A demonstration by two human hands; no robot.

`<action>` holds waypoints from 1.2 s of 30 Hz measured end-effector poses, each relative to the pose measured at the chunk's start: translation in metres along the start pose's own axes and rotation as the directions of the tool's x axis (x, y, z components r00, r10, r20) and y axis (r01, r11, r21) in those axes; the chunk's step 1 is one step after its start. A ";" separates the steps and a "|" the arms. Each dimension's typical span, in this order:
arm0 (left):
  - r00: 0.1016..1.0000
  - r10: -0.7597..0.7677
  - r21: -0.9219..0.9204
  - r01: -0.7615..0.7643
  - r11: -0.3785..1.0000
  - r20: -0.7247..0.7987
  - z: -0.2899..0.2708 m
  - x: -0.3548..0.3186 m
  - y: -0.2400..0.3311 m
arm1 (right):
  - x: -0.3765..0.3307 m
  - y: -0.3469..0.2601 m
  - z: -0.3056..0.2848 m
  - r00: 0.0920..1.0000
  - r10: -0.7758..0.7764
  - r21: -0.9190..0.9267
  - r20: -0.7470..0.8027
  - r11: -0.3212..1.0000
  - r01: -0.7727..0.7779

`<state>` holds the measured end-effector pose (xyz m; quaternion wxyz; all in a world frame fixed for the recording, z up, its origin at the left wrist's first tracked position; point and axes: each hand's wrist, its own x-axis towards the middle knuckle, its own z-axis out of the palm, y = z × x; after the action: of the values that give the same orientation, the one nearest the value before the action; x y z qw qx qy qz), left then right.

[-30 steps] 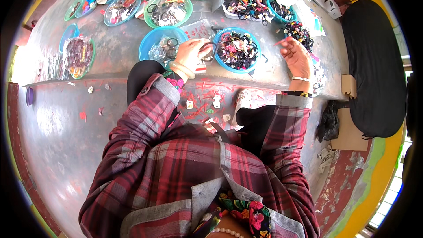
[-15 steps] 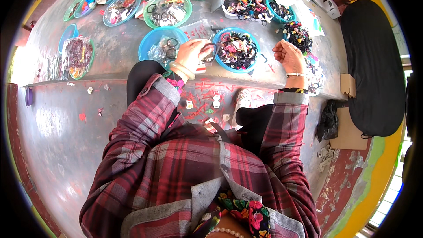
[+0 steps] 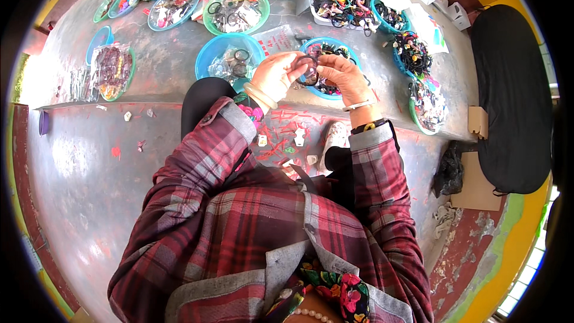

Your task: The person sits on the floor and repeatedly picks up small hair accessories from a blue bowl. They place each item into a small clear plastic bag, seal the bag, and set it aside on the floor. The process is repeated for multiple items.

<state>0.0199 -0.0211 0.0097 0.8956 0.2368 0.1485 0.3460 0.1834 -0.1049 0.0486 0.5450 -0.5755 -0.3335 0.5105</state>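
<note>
My left hand (image 3: 275, 78) and my right hand (image 3: 348, 81) meet in front of me, both closed on a dark, round hair tie (image 3: 308, 72). Its finer details are too small to make out. Just beyond the hands, partly covered by my right one, stands a blue basin (image 3: 326, 95) full of mostly black hair ties with colourful bits. Left of my left hand is another blue basin (image 3: 203, 54), where clear plastic bags and dark rings lie.
Farther back stand a green basin (image 3: 208, 26), a white tray (image 3: 320, 22) heaped with hair ties, and more basins. At right lie a basin of small packets (image 3: 428, 110), a black padded object (image 3: 511, 96) and cardboard (image 3: 478, 185). Red scraps (image 3: 281, 128) litter the lower floor.
My right hand has come left from beside the far-right hair ties and now grips the hair tie together with my left hand. The left hand has shifted slightly right.
</note>
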 end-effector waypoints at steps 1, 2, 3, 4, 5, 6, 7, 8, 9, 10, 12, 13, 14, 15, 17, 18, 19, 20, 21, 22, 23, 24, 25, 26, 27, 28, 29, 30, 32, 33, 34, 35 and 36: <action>1.000 0.000 -0.012 0.000 1.000 0.011 0.002 -0.001 -0.001 | 0.001 0.002 0.004 1.000 -0.018 0.013 0.000 1.000 0.018; 1.000 -0.001 -0.016 0.001 1.000 0.013 0.002 -0.002 -0.002 | 0.002 0.003 0.008 0.998 -0.063 -0.001 -0.004 0.998 0.063; 1.000 -0.005 -0.019 0.005 1.000 0.016 0.003 -0.002 -0.002 | 0.003 0.007 0.007 0.995 -0.088 -0.027 -0.046 0.996 0.087; 1.000 -0.010 -0.022 0.010 1.000 0.019 0.004 -0.003 -0.002 | 0.006 0.014 0.005 0.990 -0.115 -0.055 -0.087 0.992 0.110; 1.000 -0.014 -0.026 0.015 1.000 0.021 0.005 -0.003 -0.002 | 0.007 0.019 0.005 0.982 -0.141 -0.084 -0.127 0.988 0.131; 1.000 -0.012 -0.024 0.012 1.000 0.021 0.005 -0.004 -0.002 | 0.007 0.020 0.005 0.979 -0.149 -0.051 -0.142 0.988 0.143; 1.000 -0.010 -0.023 0.010 1.000 0.021 0.004 -0.004 -0.002 | 0.007 0.020 0.006 0.981 -0.131 -0.040 -0.140 0.991 0.126; 1.000 -0.008 -0.021 0.008 1.000 0.021 0.003 -0.004 -0.002 | 0.008 0.020 0.005 0.984 -0.113 -0.030 -0.138 0.994 0.110; 1.000 -0.003 -0.009 0.004 1.000 0.022 0.003 -0.004 -0.002 | 0.008 0.020 0.004 0.986 -0.095 -0.021 -0.136 0.995 0.093; 1.000 0.001 0.003 -0.001 1.000 0.023 0.003 -0.004 -0.001 | 0.008 0.020 0.004 0.985 -0.099 -0.019 -0.144 0.995 0.097; 1.000 0.001 0.061 -0.001 0.998 -0.006 0.006 -0.004 -0.001 | 0.008 0.020 0.004 0.981 -0.106 -0.014 -0.160 0.994 0.105; 0.999 -0.001 0.107 0.005 0.994 -0.036 0.009 -0.005 -0.001 | 0.007 0.019 0.004 0.982 -0.104 -0.032 -0.157 0.994 0.100; 0.998 -0.002 0.152 0.012 0.988 -0.066 0.011 -0.005 -0.001 | 0.006 0.017 0.004 0.983 -0.102 -0.050 -0.154 0.994 0.095; 0.997 -0.013 0.151 0.024 0.988 -0.070 0.011 -0.006 -0.001 | 0.006 0.016 0.005 0.984 -0.098 -0.068 -0.150 0.994 0.089; 0.996 -0.035 0.149 0.047 0.988 -0.078 0.010 -0.008 0.000 | 0.006 0.015 0.006 0.980 -0.145 -0.083 -0.139 0.987 0.135; 0.997 -0.043 0.151 0.053 0.987 -0.069 0.009 -0.008 0.000 | 0.006 0.015 0.008 0.976 -0.169 -0.091 -0.134 0.983 0.158; 0.997 -0.051 0.153 0.059 0.986 -0.059 0.008 -0.008 0.000 | 0.005 0.014 0.009 0.980 -0.153 -0.064 -0.127 0.987 0.146; 0.997 -0.059 0.156 0.066 0.986 -0.050 0.008 -0.008 0.000 | 0.004 0.012 0.011 0.983 -0.137 -0.038 -0.120 0.990 0.133; 0.997 -0.068 0.141 0.074 0.987 -0.043 0.009 -0.008 0.001 | 0.002 0.011 0.011 0.986 -0.122 -0.011 -0.115 0.993 0.121; 0.996 -0.078 0.125 0.082 0.989 -0.036 0.011 -0.009 0.002 | 0.003 0.012 0.011 0.959 -0.234 -0.157 -0.162 0.965 0.209; 0.996 -0.087 0.110 0.090 0.990 -0.030 0.012 -0.009 0.003 | 0.006 0.014 0.010 0.918 -0.348 -0.302 -0.192 0.911 0.282; 0.997 -0.074 0.103 0.075 0.992 -0.015 0.010 -0.008 0.002 | 0.007 0.012 0.012 0.866 -0.459 -0.443 -0.199 0.830 0.339; 0.998 -0.061 0.096 0.060 0.994 0.000 0.007 -0.007 0.001 | 0.005 0.010 0.014 0.830 -0.538 -0.549 -0.147 0.742 0.384; 0.999 -0.047 0.089 0.046 0.995 0.015 0.005 -0.007 0.001 | 0.002 0.006 0.016 0.789 -0.608 -0.643 -0.085 0.638 0.423; 0.999 -0.051 0.107 0.051 0.993 -0.003 0.005 -0.007 0.001 | -0.001 0.000 0.018 0.746 -0.666 -0.724 -0.016 0.522 0.451; 0.998 -0.054 0.126 0.056 0.990 -0.022 0.005 -0.007 0.001 | -0.002 -0.002 0.019 0.765 -0.642 -0.725 0.049 0.504 0.469; 0.998 -0.057 0.144 0.062 0.988 -0.041 0.006 -0.008 0.002 | -0.002 -0.001 0.020 0.759 -0.647 -0.751 0.071 0.466 0.468; 0.996 -0.071 0.175 0.081 0.981 -0.059 0.009 -0.009 0.003 | -0.003 0.000 0.021 0.753 -0.652 -0.777 0.091 0.427 0.463; 0.990 -0.098 0.236 0.119 0.965 -0.098 0.017 -0.013 0.006 | -0.003 0.002 0.020 0.752 -0.650 -0.798 0.106 0.396 0.455; 0.990 -0.106 0.241 0.125 0.963 -0.091 0.019 -0.014 0.007 | -0.002 0.003 0.019 0.756 -0.646 -0.795 0.104 0.404 0.454; 0.990 -0.113 0.246 0.131 0.961 -0.085 0.021 -0.014 0.008 | -0.001 0.004 0.019 0.761 -0.641 -0.791 0.102 0.411 0.453; 0.990 -0.121 0.251 0.137 0.958 -0.079 0.021 -0.015 0.008 | -0.001 0.004 0.018 0.772 -0.628 -0.786 0.097 0.428 0.447; 0.989 -0.128 0.259 0.143 0.955 -0.072 0.021 -0.015 0.008 | -0.001 0.004 0.017 0.783 -0.615 -0.780 0.093 0.444 0.441</action>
<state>0.0144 -0.0329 0.0329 0.8734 0.3337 0.2332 0.2673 0.1660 -0.1016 0.0472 0.4097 -0.6645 -0.6222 0.0596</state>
